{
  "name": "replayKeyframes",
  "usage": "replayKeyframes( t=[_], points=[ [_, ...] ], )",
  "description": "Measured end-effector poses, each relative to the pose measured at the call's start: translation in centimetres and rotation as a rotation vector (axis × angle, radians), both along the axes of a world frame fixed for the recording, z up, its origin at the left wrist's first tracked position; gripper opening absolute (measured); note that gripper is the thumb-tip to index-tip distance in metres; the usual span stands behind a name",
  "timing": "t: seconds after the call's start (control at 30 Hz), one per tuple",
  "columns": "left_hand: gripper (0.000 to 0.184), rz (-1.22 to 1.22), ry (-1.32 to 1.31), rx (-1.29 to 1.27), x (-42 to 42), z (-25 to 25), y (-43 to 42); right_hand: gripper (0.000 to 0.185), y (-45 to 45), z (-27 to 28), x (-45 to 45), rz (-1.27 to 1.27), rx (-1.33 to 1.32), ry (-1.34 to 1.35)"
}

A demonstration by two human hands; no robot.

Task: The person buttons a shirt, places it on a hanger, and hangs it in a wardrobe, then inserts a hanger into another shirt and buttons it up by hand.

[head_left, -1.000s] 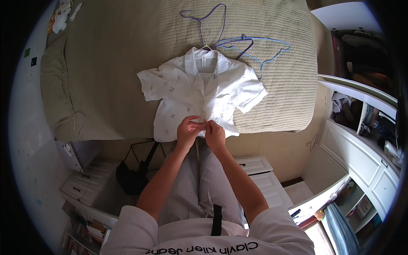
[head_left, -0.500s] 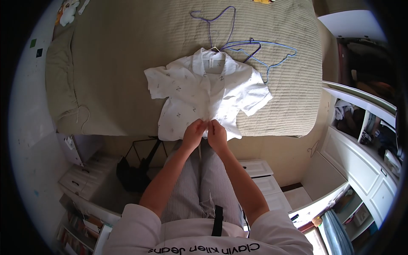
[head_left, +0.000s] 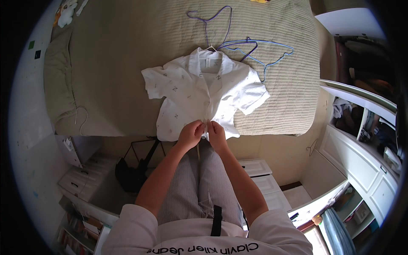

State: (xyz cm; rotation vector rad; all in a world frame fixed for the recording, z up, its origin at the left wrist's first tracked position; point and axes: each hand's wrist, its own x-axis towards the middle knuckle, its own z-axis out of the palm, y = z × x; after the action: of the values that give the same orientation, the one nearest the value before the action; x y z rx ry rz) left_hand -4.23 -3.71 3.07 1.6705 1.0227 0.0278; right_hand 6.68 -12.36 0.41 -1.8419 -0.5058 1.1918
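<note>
A white short-sleeved shirt (head_left: 178, 97) with small dark letter prints lies face up on the bed, collar away from me, with a hanger's hook showing at its neck. At the lower front edge, my left hand (head_left: 192, 132) and my right hand (head_left: 216, 132) pinch the two sides of the front opening close together. Fingers of both hands are closed on the cloth; whether a button is between them is hidden. Beyond the collar lie a purple hanger (head_left: 230, 25) and a blue hanger (head_left: 278, 43), partly overlapping.
The bed (head_left: 110, 63) has a ribbed beige cover, its near edge just under my hands. Plush toys (head_left: 67, 15) sit at the far left. A dark bag (head_left: 129, 174) is on the floor at left. White cabinets with open shelves (head_left: 352, 110) stand at right.
The view has shifted slightly. Both hands stay at the shirt's lower front, with only a slight change in the left hand's finger position.
</note>
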Motion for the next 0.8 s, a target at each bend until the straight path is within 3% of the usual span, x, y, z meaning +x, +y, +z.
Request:
replayKeyframes(
  t=[0.17,0.2,0.37,0.5,0.6,0.73,0.8],
  points=[
    [0.019,-0.037,-0.021,-0.074,0.2,0.1,0.2,0.028,0.0,1.5,1.0,0.18,-0.063,-0.412],
    [0.021,0.05,-0.07,-0.166,0.4,-0.2,0.0,0.029,0.1,1.8,1.2,0.208,-0.055,-0.5],
    [0.027,0.416,-0.163,-0.663,1.3,0.7,0.1,0.029,0.9,1.9,0.9,0.069,-0.072,-0.31],
    [0.031,0.574,-0.177,-0.774,1.2,0.2,-0.3,0.031,1.0,1.0,1.2,0.067,-0.089,-0.196],
    [0.033,0.545,-0.152,-0.731,1.2,-0.1,0.4,0.031,0.4,-0.3,1.6,-0.237,-0.104,0.515],
    [0.028,0.45,-0.127,-0.554,1.0,-1.4,1.6,0.028,-2.6,-3.0,1.5,0.036,-0.216,0.427],
    [0.023,0.462,-0.201,-0.457,1.4,-2.5,1.8,0.034,-4.3,-6.0,-0.4,0.108,-0.2,0.166]
  ],
)
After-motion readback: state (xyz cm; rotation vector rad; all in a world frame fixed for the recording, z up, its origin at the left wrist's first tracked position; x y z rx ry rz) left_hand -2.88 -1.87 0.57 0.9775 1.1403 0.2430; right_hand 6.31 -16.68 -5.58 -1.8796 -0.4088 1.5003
